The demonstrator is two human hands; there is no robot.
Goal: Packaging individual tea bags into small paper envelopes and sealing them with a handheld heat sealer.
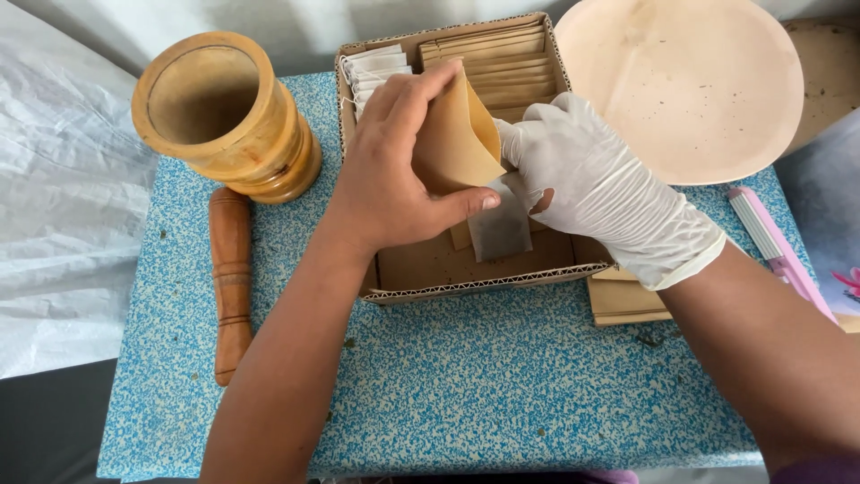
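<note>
**Brown envelope and tea bag held over the cardboard box**

The cardboard box [466, 282] sits at the middle of my blue speckled table [448, 376], its corrugated rim facing me. Along its far left corner stands a row of white tea bags [372, 72]. The far right section holds a stack of flat brown envelopes [502, 63], lying edge over edge. A further brown envelope pile [623, 300] lies on the table just beside the box's right wall, partly under my right wrist.

My left hand [385, 170], bare, is closed around a brown paper envelope [461, 134]: fingers across its back, thumb pressed on its lower front edge. The envelope's mouth is spread open and tilted toward my right hand.

My right hand [600, 188], in a white glove, is pinched shut on a grey-white tea bag [500, 224]. The tea bag hangs just below the envelope, touching its lower edge, above the box floor.

To the left stand a wooden mortar [224, 116] and, beside it, a wooden pestle [231, 282] lying flat. A pale round plate [690, 85] rests at the far right, with a pink handled tool [779, 251] near it.
</note>
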